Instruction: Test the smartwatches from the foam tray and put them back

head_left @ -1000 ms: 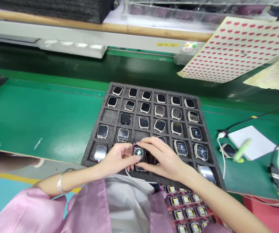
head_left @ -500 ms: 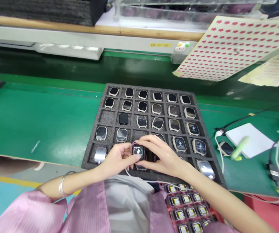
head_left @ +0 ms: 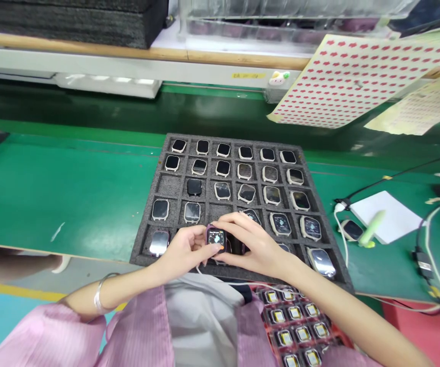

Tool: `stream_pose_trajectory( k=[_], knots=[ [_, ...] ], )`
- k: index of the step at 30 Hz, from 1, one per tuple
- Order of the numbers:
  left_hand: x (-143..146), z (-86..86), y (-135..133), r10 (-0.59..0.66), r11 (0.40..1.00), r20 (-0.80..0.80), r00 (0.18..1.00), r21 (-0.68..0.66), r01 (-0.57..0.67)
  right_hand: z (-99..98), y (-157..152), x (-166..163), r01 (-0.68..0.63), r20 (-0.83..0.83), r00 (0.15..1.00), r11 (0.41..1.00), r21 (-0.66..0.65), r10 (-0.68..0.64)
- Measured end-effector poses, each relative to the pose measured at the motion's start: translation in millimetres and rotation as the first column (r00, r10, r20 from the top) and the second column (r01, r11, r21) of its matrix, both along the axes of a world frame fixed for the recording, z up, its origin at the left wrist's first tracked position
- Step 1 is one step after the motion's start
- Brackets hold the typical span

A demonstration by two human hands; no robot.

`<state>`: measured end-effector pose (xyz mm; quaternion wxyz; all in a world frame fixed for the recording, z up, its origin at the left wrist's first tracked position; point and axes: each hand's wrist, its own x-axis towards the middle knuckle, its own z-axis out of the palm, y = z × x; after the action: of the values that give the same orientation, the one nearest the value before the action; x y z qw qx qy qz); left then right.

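A purple smartwatch body [head_left: 216,237] with a lit screen is held between both hands over the near edge of a dark foam tray [head_left: 174,181]. My left hand [head_left: 182,250] pinches its left side with thumb and fingers. My right hand [head_left: 251,242] grips its right side, fingers curled over the top. A thin white cable hangs from below the watch. The tray's square pockets hold several cream-cased watch bodies [head_left: 272,195], some with lit screens, and one black one [head_left: 194,187].
Green bench mat [head_left: 70,188]. To the right lie a white pad [head_left: 386,216], a watch on a charging cable [head_left: 352,230] and a green pen-like tool [head_left: 370,228]. Sheets of red stickers [head_left: 352,76] hang at upper right. A red tray of small parts [head_left: 296,326] sits on my lap.
Both hands stay on the purple watch; they and the tray have drifted slightly left and up in view as my head moved.
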<state>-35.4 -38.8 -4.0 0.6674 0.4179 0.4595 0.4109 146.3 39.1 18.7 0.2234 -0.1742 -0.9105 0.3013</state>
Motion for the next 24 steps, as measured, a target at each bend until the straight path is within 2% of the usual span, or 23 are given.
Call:
stream_pose_trajectory(
  k=[3, 6, 8, 10, 13, 16, 20, 24],
  knots=[
    [1, 1.7, 1, -0.008, 0.999, 0.009, 1.0, 0.035, 0.008, 10.3, 1, -3, 0.004, -0.035, 0.999, 0.995, -0.096, -0.007],
    [-6, 8.6, 1, -0.065, 0.998, 0.044, 0.997, 0.03, 0.064, 15.4, 9, -3, 0.07, -0.077, 0.994, 0.987, -0.147, -0.082],
    [-16, 15.1, 0, -0.107, 0.992, 0.088, 0.99, -0.055, 0.112, 11.6, 17, -2, 0.163, -0.071, 0.983, 0.983, -0.089, -0.17],
    [-30, 21.5, -3, -0.114, 0.976, 0.13, 0.985, -0.17, 0.135, 4.4, 24, 1, 0.213, 0.015, 0.977, 0.977, 0.017, -0.213],
    [-53, 26.9, -8, -0.038, 0.967, 0.156, 0.987, -0.243, 0.076, -1.6, 30, 2, 0.147, 0.232, 0.955, 0.974, 0.173, -0.185],
    [-67, 24.9, -10, 0.027, 0.974, 0.127, 0.992, -0.228, 0.003, 5.3, 30, -7, 0.075, 0.303, 0.941, 0.965, 0.252, -0.153],
    [-66, 15.2, -9, -0.031, 0.991, 0.01, 0.999, -0.131, 0.032, 14.8, 29, -41, -0.014, 0.352, 0.931, 0.951, 0.308, -0.1],
    [-59, 3.6, -7, -0.082, 0.995, -0.001, 0.997, -0.056, 0.082, 8.6, 29, -76, -0.061, 0.482, 0.866, 0.929, 0.364, -0.132]
  ],
)
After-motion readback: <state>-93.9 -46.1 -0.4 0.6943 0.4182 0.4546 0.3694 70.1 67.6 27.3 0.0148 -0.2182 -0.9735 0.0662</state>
